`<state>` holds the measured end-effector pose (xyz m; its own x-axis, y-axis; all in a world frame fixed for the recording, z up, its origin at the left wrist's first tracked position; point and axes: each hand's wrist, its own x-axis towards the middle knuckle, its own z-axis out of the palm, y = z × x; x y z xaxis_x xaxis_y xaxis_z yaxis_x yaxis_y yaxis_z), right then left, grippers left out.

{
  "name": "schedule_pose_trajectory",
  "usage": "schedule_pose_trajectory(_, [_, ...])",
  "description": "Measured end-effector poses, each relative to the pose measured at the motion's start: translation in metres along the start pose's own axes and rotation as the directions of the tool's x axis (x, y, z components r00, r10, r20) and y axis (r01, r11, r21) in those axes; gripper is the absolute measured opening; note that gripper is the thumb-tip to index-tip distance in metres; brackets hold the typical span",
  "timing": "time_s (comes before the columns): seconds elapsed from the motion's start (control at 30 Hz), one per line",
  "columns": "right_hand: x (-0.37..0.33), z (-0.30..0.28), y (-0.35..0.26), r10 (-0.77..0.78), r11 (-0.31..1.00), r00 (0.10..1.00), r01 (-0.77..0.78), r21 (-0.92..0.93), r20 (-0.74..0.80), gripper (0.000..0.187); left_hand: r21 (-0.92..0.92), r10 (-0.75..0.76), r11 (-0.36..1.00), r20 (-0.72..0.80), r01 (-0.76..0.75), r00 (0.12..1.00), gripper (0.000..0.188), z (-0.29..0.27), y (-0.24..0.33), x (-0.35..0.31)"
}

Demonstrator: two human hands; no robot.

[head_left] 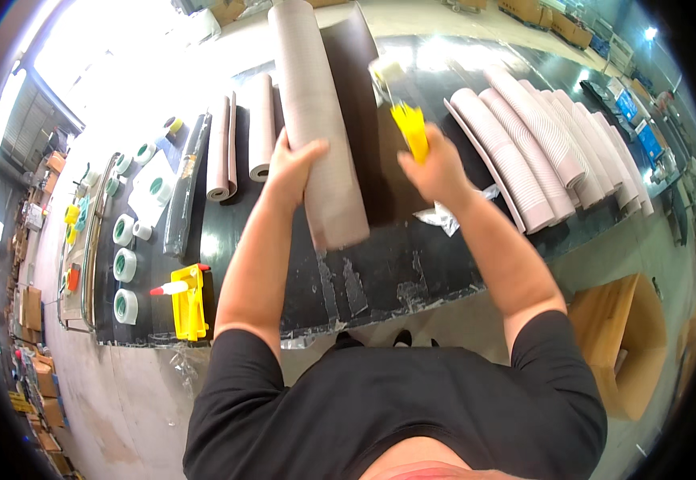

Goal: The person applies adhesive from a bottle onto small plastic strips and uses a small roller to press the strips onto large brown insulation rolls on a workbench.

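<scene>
Near the middle of the black table, my left hand (292, 172) grips the side of a long beige rolled mat (312, 104), thumb across its front. A dark brown sheet (364, 112) extends from behind this roll to the right. In my closed right hand (442, 172) is a small roller with a yellow handle (410, 132) and a pale head (387, 69), raised over the brown sheet and blurred. A crumpled clear-and-white wrapper (442, 219) lies under my right forearm.
Several ribbed rolled mats (516, 144) lie side by side at the right; smaller rolls (261, 128) lie left. Tape rolls (125, 265), a black wrapped bar (186, 188) and a yellow tray (190, 304) with a red-tipped bottle (170, 288) occupy the left side. An open cardboard box (624, 344) stands right.
</scene>
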<state>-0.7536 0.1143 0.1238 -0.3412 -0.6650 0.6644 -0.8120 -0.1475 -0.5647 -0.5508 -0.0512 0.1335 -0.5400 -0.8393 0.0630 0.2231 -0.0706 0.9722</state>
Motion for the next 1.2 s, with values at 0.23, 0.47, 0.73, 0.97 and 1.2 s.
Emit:
schedule_pose_trajectory(0.23, [0.163,0.036,0.088,0.276,0.96,0.956,-0.269,-0.078,0.098,0.042,-0.047,-0.209,0.977,-0.087,0.206,0.974,0.062,0.012,-0.013,0.217])
schedule_pose_trajectory(0.47, [0.145,0.067,0.132,0.528,0.825,0.831,-0.55,0.125,0.173,0.028,0.044,-0.417,0.894,-0.283,0.446,0.864,0.057,-0.033,-0.133,0.331])
schedule_pose_trajectory(0.73, [0.164,0.108,0.126,0.581,0.723,0.765,-0.642,0.256,0.277,0.021,0.634,-0.26,0.627,-0.378,0.453,0.889,0.065,-0.078,-0.157,0.388])
schedule_pose_trajectory(0.97, [0.146,0.094,0.137,0.597,0.713,0.741,-0.666,0.218,0.308,0.023,0.801,0.203,0.547,0.155,-0.244,0.967,0.082,-0.13,-0.061,0.225])
schedule_pose_trajectory(1.2, [0.105,0.069,0.106,0.586,0.703,0.763,-0.647,0.295,0.274,0.021,0.985,-0.142,0.138,-0.083,0.103,0.986,0.118,-0.199,-0.102,0.092])
